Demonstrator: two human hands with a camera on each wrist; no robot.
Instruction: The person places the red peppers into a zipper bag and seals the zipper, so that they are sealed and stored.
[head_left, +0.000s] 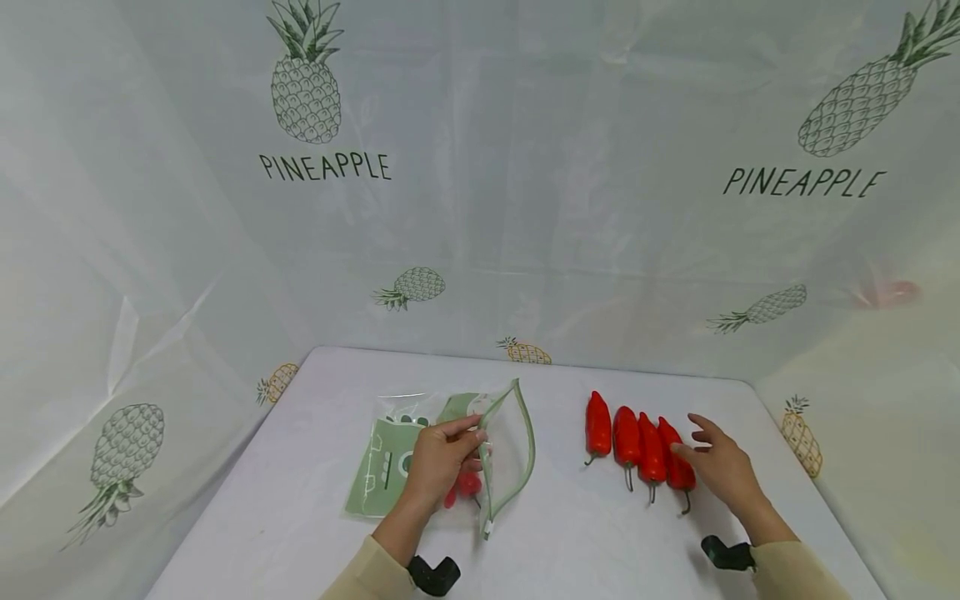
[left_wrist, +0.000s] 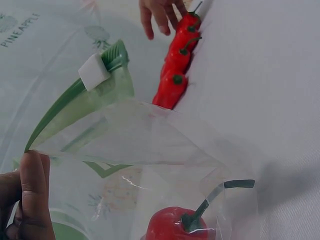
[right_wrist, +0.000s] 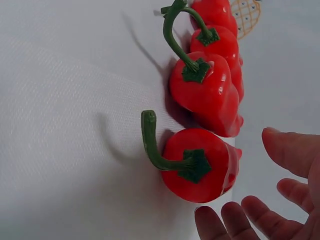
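Note:
A clear zip bag (head_left: pixel 378 475) with green print lies on the table, its green-edged mouth spread apart toward the right. My left hand (head_left: pixel 438 457) pinches the near rim of that mouth between thumb and fingers. Inside the bag is a red pepper (left_wrist: pixel 175 224) with a green stem, partly hidden by my hand in the head view. Several red peppers (head_left: pixel 650 447) lie side by side to the right, stems toward me. Beside the rightmost pepper (right_wrist: pixel 200 165) is my right hand (head_left: pixel 722 467), thumb and fingers apart with nothing held between them.
The white table (head_left: pixel 285 508) carries everything. Behind it hangs a pale curtain (head_left: pixel 540 208) printed with pineapples. A white zip slider (left_wrist: pixel 93 72) sits on the bag's green edge. Black straps or mounts (head_left: pixel 433 575) are on both wrists.

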